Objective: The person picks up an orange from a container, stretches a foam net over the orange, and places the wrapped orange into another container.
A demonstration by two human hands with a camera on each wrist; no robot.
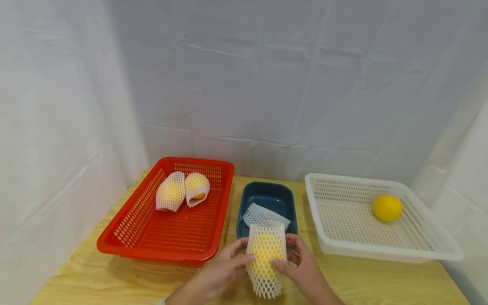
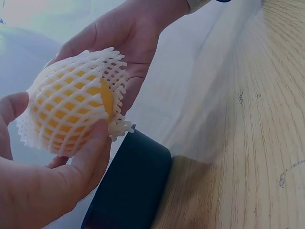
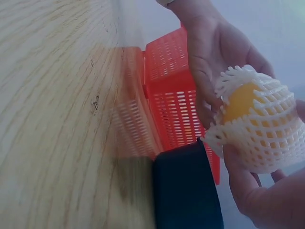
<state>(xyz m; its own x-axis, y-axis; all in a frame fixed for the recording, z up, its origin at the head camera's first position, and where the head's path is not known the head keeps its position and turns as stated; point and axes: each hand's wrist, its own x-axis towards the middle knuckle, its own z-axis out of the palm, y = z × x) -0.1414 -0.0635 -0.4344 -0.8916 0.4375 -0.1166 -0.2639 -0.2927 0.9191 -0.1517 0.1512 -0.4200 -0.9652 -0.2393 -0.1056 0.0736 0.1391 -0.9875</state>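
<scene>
In the head view, my left hand [image 1: 225,271] and right hand [image 1: 305,269] hold a yellow fruit in a white foam net sleeve [image 1: 267,256] from both sides. Both thumbs lie on its front, and the other fingers are partly hidden behind it. At one end of the sleeve, the wrist views show bare yellow skin [image 3: 239,101] through the opening. Just beyond the hands stands a dark blue tray [image 1: 268,186], partly covered by the held fruit. An apparently flat foam net [image 1: 263,214] lies inside it.
To the left, a red basket [image 1: 126,254] holds two netted yellow fruits [image 1: 170,192]. On the right, a white basket [image 1: 381,250] contains one bare yellow fruit [image 1: 387,208]. All stand on a wooden table [image 1: 95,279], with white sheeting [image 1: 248,84] behind and at the sides.
</scene>
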